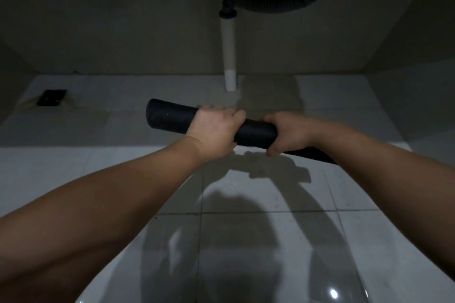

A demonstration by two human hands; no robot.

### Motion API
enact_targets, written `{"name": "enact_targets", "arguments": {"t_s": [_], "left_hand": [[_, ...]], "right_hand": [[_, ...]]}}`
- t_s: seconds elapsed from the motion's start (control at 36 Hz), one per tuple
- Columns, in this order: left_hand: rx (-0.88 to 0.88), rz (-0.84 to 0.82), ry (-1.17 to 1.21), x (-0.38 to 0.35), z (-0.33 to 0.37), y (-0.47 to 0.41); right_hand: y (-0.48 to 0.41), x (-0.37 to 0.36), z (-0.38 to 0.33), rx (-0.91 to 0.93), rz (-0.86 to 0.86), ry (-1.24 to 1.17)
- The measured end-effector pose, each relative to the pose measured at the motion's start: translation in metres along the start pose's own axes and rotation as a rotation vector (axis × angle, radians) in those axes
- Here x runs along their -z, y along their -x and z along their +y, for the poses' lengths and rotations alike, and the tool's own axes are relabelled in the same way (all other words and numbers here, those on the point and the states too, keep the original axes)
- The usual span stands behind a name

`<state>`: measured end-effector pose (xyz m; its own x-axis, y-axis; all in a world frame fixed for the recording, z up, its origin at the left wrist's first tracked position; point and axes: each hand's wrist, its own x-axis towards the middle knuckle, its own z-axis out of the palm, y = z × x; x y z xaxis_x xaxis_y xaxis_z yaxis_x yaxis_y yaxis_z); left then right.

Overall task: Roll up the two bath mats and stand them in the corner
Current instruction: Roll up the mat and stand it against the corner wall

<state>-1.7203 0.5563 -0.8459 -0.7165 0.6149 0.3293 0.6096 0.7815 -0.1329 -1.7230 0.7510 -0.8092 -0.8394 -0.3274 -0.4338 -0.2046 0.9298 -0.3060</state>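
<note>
Both hands hold one rolled-up dark bath mat (172,115). The left hand (211,128) wraps its middle; the right hand (286,134) grips beside it.

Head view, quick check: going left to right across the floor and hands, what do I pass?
Floor drain → free end of the rolled black mat → left hand → right hand, both hands closed on the mat.
</note>
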Motion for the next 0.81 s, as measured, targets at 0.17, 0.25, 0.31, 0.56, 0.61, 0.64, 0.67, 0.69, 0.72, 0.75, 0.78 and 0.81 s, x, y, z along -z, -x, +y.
{"name": "enact_targets", "arguments": {"t_s": [0.17, 0.25, 0.31, 0.56, 0.61, 0.64, 0.67, 0.69, 0.72, 0.75, 0.78, 0.81], "left_hand": [[0.123, -0.363, 0.207, 0.006, -0.003, -0.011], [0.252, -0.577, 0.474, 0.004, -0.003, -0.016], [0.283, -0.584, 0.572, 0.003, -0.003, -0.015], [0.005, -0.085, 0.013, -0.006, -0.008, 0.003], [-0.028, 0.013, -0.010, -0.008, -0.008, 0.006], [-0.024, 0.045, -0.012, -0.008, -0.008, 0.006], [-0.019, 0.069, -0.016, -0.009, -0.008, 0.006], [-0.017, 0.085, -0.023, -0.010, -0.007, 0.005], [-0.017, 0.091, -0.029, -0.010, -0.007, 0.004], [-0.016, 0.082, -0.028, -0.010, -0.007, 0.003], [-0.009, 0.053, -0.015, -0.011, -0.007, 0.002], [0.007, -0.002, 0.006, -0.010, -0.007, 0.001]], "right_hand": [[0.006, -0.014, 0.003, 0.087, 0.342, 0.414], [0.006, -0.023, 0.009, 0.233, 0.545, 0.606], [0.006, -0.030, 0.012, 0.285, 0.617, 0.656], [0.006, -0.020, 0.018, 0.139, 0.217, 0.170], [0.008, -0.015, 0.021, 0.089, 0.127, 0.041], [0.009, -0.013, 0.022, 0.070, 0.106, 0.005], [0.010, -0.011, 0.023, 0.053, 0.095, -0.020], [0.011, -0.010, 0.024, 0.038, 0.090, -0.043], [0.012, -0.010, 0.024, 0.026, 0.089, -0.060], [0.013, -0.010, 0.023, 0.017, 0.097, -0.065], [0.014, -0.012, 0.023, 0.009, 0.119, -0.048], [0.016, -0.014, 0.023, 0.010, 0.159, 0.001]]}}
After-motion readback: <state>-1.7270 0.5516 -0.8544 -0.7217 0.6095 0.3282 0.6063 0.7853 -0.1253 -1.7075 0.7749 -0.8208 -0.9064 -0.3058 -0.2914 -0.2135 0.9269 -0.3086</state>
